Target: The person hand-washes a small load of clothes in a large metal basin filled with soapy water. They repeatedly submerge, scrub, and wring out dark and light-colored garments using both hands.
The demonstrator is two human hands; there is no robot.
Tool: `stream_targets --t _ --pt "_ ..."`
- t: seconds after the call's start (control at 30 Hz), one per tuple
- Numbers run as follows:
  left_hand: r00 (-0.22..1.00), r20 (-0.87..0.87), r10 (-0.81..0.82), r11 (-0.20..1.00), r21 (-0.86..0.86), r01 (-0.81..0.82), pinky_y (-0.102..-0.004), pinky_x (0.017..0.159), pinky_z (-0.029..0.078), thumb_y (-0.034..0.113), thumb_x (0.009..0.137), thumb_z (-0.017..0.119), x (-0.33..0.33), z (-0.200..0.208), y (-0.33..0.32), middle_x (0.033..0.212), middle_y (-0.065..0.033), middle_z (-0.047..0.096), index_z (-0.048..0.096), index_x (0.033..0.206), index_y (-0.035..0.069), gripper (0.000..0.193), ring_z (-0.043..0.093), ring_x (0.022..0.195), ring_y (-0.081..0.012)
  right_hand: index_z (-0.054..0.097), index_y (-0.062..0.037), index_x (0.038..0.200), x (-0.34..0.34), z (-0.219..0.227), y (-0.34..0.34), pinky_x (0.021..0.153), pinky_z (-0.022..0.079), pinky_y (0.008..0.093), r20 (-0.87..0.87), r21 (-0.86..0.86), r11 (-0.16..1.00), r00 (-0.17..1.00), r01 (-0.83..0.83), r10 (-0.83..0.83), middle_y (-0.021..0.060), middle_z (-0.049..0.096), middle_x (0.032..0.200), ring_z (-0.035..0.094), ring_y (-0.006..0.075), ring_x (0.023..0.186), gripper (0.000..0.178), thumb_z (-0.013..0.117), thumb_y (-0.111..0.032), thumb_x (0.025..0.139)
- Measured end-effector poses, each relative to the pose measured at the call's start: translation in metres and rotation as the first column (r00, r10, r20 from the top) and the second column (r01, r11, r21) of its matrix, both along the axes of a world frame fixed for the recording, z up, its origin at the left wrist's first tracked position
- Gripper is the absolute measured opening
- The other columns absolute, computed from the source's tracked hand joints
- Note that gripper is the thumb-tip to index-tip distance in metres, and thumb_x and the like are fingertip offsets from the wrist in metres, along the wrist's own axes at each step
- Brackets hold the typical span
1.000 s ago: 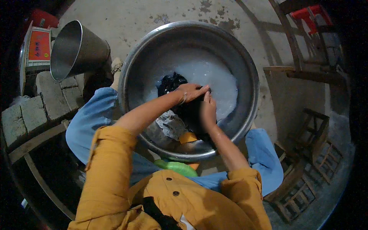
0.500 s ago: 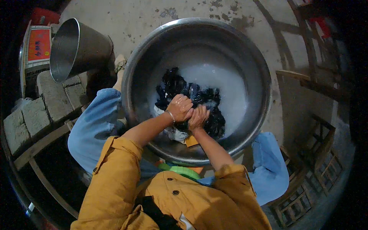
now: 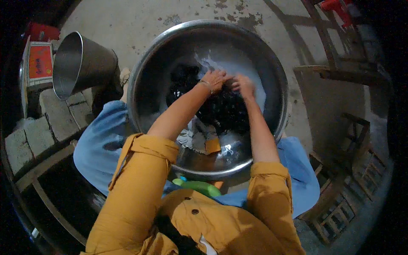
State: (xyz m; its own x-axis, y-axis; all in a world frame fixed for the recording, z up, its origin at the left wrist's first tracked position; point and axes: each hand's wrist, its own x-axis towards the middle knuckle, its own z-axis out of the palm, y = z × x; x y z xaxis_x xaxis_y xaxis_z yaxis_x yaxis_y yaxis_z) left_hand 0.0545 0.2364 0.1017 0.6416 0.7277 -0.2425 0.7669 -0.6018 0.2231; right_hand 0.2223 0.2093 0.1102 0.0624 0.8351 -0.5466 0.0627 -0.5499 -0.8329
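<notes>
A large metal basin point(image 3: 212, 173) stands between my knees, with cloudy, sudsy water point(image 3: 258, 83) in it. Wet dark clothing point(image 3: 221, 111) is heaped in its middle. My left hand point(image 3: 215, 80) is over the far side of this heap, its fingers stretched out toward the right. Close beside it is my right hand point(image 3: 245, 86), smeared by motion, so whether it grips cloth is unclear. Water splashes up just beyond my left hand. Nearer me, a grey-white cloth point(image 3: 191, 139) and a yellow-orange piece point(image 3: 213, 145) lie at the basin's near wall.
A metal bucket point(image 3: 87, 63) lies tilted at the left, by stacked grey blocks point(image 3: 59, 111) and a red-and-white box point(image 3: 40, 63). Something green point(image 3: 197, 187) sits under the near rim. Wooden frames point(image 3: 335, 219) stand on the right.
Both hands have moved away from me across the basin, and the right has shifted rightward. The dark clothing is spread differently, water has splashed up, and more of the grey-white cloth shows.
</notes>
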Motion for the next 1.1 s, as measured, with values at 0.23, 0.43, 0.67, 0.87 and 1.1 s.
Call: stream_targets --t 0.23,0.43,0.67,0.87,1.1 --pt "0.942 -0.153 0.297 0.692 -0.646 -0.323 -0.0432 0.085 0.041 0.050 0.087 0.041 0.028 0.042 -0.020 0.117 -0.0152 0.055 0.046 0.127 0.011 0.056 0.054 0.104 -0.0295 0.056 -0.0043 0.107 -0.001 0.004 -0.095 0.085 0.036 0.0484 0.357 -0.029 0.999 0.934 -0.018 0.027 0.0239 0.053 0.115 0.051 0.0381 0.101 0.053 0.037 -0.049 0.087" --pt "0.927 0.325 0.188 0.930 -0.363 -0.061 -0.0405 0.093 0.033 0.051 0.080 0.050 -0.050 0.112 -0.080 0.109 -0.0149 0.053 0.057 0.104 0.004 0.053 0.046 0.106 -0.0305 0.055 -0.0096 0.101 -0.109 0.072 -0.144 0.081 0.037 0.0430 0.470 0.169 0.955 0.832 0.243 -0.295 0.0168 0.052 0.092 0.047 0.0367 0.093 0.025 0.048 -0.027 0.084" --pt "0.880 0.472 -0.040 0.993 0.117 -0.018 -0.0475 0.100 0.025 0.033 0.075 0.053 -0.117 0.062 -0.155 0.120 -0.0167 0.048 0.054 0.103 0.004 0.040 0.039 0.118 -0.0306 0.047 -0.0028 0.095 -0.164 0.047 -0.195 0.078 0.029 0.0458 0.754 0.255 0.940 0.655 -0.226 -0.047 0.0177 0.047 0.097 0.043 0.0370 0.096 0.020 0.047 -0.017 0.082" --pt "0.915 0.404 0.004 0.991 0.122 -0.058 -0.0456 0.089 0.034 0.026 0.069 0.056 -0.084 0.037 -0.114 0.109 -0.0133 0.052 0.053 0.097 0.006 0.035 0.047 0.105 -0.0278 0.048 -0.0043 0.086 -0.128 0.036 -0.126 0.059 0.033 0.0389 0.910 0.244 0.821 0.415 -0.516 -0.010 0.0139 0.047 0.080 0.044 0.0283 0.071 0.014 0.049 -0.016 0.079" --pt "0.763 -0.013 0.647 0.670 -0.468 -0.576 -0.0436 0.083 0.043 0.038 0.088 0.036 -0.015 0.038 -0.008 0.102 -0.0211 0.059 0.059 0.101 0.007 0.041 0.055 0.097 -0.0367 0.055 -0.0013 0.084 -0.062 -0.016 -0.021 0.073 0.047 0.0434 0.747 -0.058 0.882 0.567 -0.467 0.349 0.0164 0.062 0.087 0.059 0.0341 0.080 0.037 0.041 -0.035 0.088"
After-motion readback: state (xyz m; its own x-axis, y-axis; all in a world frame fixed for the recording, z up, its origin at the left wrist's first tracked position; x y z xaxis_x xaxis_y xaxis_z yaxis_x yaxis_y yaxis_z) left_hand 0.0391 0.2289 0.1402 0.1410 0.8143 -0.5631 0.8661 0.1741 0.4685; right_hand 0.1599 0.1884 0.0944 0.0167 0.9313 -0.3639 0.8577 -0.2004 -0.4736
